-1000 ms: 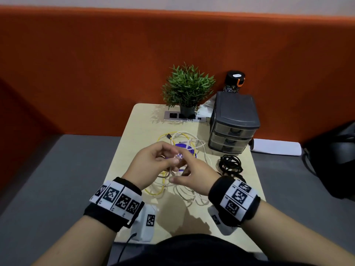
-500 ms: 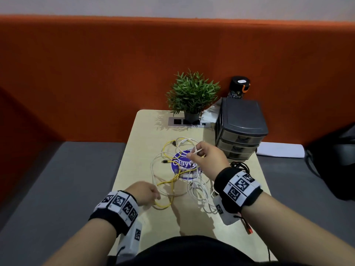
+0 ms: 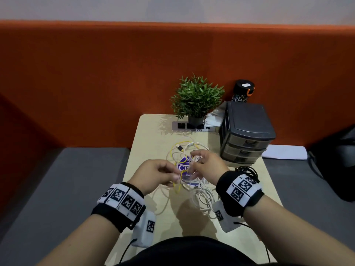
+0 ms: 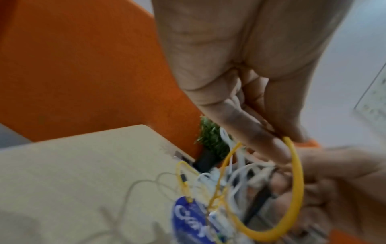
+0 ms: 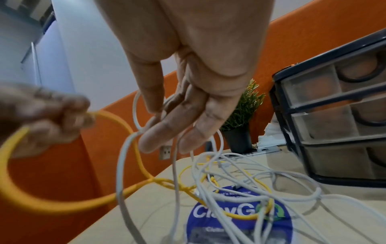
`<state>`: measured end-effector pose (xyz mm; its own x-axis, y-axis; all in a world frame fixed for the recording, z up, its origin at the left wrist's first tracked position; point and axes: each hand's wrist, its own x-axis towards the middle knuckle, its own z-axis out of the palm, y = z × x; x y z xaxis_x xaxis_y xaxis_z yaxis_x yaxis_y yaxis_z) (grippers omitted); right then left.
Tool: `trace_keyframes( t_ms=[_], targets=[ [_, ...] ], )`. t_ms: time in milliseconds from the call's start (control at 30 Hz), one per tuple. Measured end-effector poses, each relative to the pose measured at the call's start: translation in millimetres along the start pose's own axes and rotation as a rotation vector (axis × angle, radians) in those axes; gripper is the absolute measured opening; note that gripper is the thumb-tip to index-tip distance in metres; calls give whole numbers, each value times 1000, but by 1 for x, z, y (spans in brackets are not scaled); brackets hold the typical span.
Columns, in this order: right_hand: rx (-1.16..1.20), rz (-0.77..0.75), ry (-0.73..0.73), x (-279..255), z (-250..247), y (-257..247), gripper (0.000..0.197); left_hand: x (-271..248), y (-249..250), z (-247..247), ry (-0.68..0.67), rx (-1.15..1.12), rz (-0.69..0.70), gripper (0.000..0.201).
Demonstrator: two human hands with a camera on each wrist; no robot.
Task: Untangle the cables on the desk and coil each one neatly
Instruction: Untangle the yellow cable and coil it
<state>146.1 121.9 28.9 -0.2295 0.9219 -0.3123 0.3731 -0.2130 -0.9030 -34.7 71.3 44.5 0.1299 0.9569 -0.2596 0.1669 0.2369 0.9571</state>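
A tangle of one yellow cable (image 3: pixel 177 186) and several white cables (image 3: pixel 203 198) lies mid-desk over a round purple sticker (image 3: pixel 183 166). My left hand (image 3: pixel 175 174) is raised over the tangle. In the left wrist view its thumb and forefinger (image 4: pixel 279 145) pinch a loop of the yellow cable (image 4: pixel 296 189). My right hand (image 3: pixel 196 160) hovers just right of it. There the thumb and forefinger (image 5: pixel 158 125) pinch a white cable (image 5: pixel 123 165), and its other fingers are nearly straight. The yellow loop (image 5: pixel 52 204) crosses the white strands between the hands.
A coiled black cable (image 3: pixel 247 169) lies to the right of my right wrist. A grey drawer unit (image 3: pixel 247 131) stands at the back right, a potted plant (image 3: pixel 196 98) and socket strip (image 3: pixel 180 126) at the back, a dark bottle (image 3: pixel 243 91) behind the drawers. Bare desk (image 3: pixel 151 139) lies left.
My left hand rose from the desk's front left and moved right, lifting a yellow loop. My right hand drew back slightly, so both hands now meet over the tangle.
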Motion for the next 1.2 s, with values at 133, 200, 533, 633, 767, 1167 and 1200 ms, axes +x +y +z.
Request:
trace_keyframes(
  t_ms=[133, 200, 533, 633, 767, 1167, 1200],
  targets=[
    [257, -33, -48, -18, 7, -23, 31, -4, 26, 6, 21, -154, 75, 24],
    [342, -60, -119, -29, 8, -33, 35, -3, 31, 3, 37, -128, 144, 32],
    [-365, -303, 172, -51, -10, -68, 13, 4, 47, 2, 8, 546, 490, 24],
    [-358, -390, 232, -54, -18, -80, 17, 13, 53, 5, 18, 624, 501, 18],
    [-34, -550, 325, -54, -38, -92, 18, 24, 50, -4, 19, 612, 346, 30],
    [263, -560, 102, -53, -57, -123, 17, 15, 69, 12, -194, 201, 441, 26],
    [221, -576, 112, -51, -55, -122, 17, 14, 73, 16, -184, 210, 472, 16]
  ],
)
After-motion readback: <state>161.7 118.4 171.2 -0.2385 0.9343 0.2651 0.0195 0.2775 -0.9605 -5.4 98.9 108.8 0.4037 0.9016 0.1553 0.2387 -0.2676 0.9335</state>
